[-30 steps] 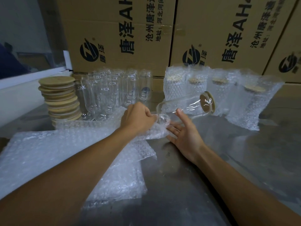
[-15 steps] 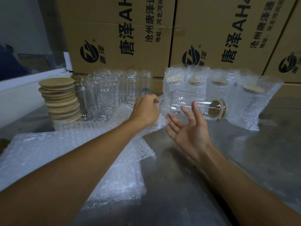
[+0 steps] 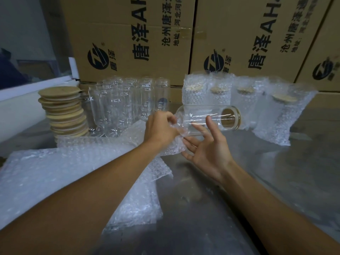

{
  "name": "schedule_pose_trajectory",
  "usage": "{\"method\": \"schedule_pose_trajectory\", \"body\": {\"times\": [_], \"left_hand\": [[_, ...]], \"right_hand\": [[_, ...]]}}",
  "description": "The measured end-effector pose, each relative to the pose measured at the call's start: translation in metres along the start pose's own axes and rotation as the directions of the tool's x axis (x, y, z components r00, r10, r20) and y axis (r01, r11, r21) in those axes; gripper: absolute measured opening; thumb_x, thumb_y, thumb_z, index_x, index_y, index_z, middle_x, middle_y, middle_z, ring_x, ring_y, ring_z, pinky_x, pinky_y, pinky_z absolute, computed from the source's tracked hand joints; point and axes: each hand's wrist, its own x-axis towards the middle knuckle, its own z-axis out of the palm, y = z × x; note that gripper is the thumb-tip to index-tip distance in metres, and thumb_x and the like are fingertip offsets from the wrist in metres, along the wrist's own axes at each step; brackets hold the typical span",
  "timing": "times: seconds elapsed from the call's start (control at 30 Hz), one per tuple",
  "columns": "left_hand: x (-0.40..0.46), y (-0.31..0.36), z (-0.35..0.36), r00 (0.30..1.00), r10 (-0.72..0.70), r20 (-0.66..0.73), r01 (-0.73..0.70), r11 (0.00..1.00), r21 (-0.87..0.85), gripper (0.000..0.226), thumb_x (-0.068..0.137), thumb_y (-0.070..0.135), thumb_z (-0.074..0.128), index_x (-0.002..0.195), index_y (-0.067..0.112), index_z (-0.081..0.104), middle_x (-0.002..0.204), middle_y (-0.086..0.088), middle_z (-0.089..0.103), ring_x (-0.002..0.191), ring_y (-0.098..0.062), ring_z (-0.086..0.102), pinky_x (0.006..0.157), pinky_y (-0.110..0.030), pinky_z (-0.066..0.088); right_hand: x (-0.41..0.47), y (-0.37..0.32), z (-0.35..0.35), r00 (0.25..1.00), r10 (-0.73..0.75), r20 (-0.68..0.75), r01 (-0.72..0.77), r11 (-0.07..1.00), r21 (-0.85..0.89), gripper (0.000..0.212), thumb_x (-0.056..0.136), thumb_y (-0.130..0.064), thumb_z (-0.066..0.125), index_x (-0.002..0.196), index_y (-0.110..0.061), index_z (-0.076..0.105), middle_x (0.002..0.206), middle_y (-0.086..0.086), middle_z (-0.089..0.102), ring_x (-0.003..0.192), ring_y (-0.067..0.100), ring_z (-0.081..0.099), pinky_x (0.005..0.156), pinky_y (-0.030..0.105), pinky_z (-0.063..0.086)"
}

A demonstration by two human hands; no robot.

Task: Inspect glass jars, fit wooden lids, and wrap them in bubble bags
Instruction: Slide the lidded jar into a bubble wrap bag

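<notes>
Steel bench under a wall of cartons, and the left hand (image 3: 161, 128) pinches a bubble bag (image 3: 171, 146) mouth open while the right hand (image 3: 207, 148), fingers spread, cradles the lidded glass jar (image 3: 206, 117) sideways, base-first for sliding in, wrapped jars (image 3: 244, 107) parked behind

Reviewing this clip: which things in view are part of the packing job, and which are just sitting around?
Part of the job:
- lidded jar, lying sideways, held up on the right hand
- bubble bag, pinched by the left hand
- lid stack
- bare jars
- wrapped jars
- spare bubble bags

Just there:
- cardboard cartons
- metal table
</notes>
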Motion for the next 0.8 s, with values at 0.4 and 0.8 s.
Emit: {"method": "schedule_pose_trajectory", "body": {"times": [0.4, 0.8], "left_hand": [[-0.006, -0.001, -0.007, 0.988, 0.032, 0.149, -0.049, 0.993, 0.109, 0.035, 0.073, 0.016, 0.084, 0.096, 0.027, 0.061, 0.105, 0.007, 0.061, 0.096, -0.018, 0.06, 0.084, -0.03, 0.049], [0.006, -0.001, -0.02, 0.996, -0.09, 0.001, 0.088, 0.983, 0.158, 0.03, 0.085, 0.001, 0.055, 0.072, 0.015, 0.078, 0.085, 0.002, 0.075, 0.089, -0.019, 0.069, 0.076, -0.028, 0.053]], "right_hand": [[0.008, 0.006, -0.006, 0.991, -0.079, -0.107, 0.067, 0.992, -0.109, 0.057, 0.069, -0.057, 0.081, 0.115, -0.027, 0.064, 0.106, 0.007, 0.078, 0.102, 0.019, 0.075, 0.088, 0.031, 0.057], [0.012, 0.014, -0.008, 0.93, -0.349, -0.118, 0.282, 0.88, -0.381, 0.078, 0.053, -0.049, 0.089, 0.124, -0.032, 0.06, 0.106, -0.002, 0.071, 0.103, 0.012, 0.072, 0.081, 0.027, 0.055]]}}
